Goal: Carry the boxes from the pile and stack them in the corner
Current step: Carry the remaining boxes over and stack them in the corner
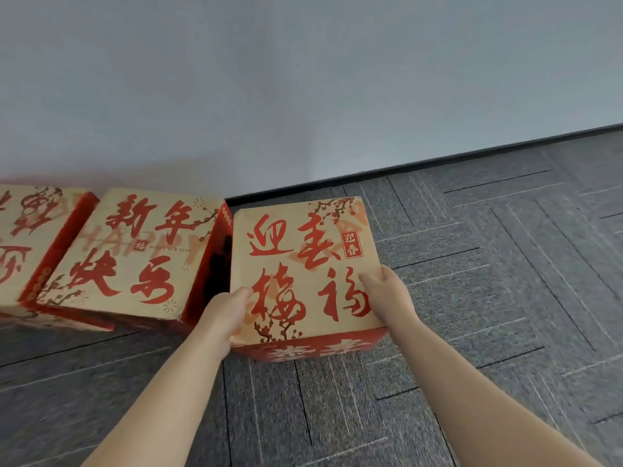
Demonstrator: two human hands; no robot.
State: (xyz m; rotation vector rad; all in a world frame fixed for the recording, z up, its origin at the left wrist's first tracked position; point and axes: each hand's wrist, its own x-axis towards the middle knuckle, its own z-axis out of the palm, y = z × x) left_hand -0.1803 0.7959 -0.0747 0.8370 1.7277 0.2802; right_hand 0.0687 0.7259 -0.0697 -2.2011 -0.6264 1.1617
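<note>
Honestly, my main worry is the squeeze hold. The left hand and the right hand each clamp a side of the held box near its front edge, thumbs on the top face and fingers gone down the sides where I can't see them, so nothing visibly supports it from underneath. If the cardboard is slick or the load is heavy, I'd guess it could slide through the palms or dip at the far end. It sits low over the grey carpet, just right of the middle box and a bit short of the wall; I can't tell whether its bottom touches the floor or hangs just above it. The gap to the middle box is narrow, so the left knuckles could get pinched in there, or a bump could shove that neighbour into the far-left box. Landing crooked to the black baseboard would make a wonky base for stacking too. No corner shows, so I can't say how close that is. Writing-wise, the held box has big red brush characters: 迎春 on the top row and a second row ending in 福 (the third one is 接 or 梅, not sure), plus a small red seal reading 迎春. The middle box says 新年快乐 with faint HAPPY NEW YEAR lettering and a tiny 福 seal. The far-left box is cut off and I can't read it.
</note>
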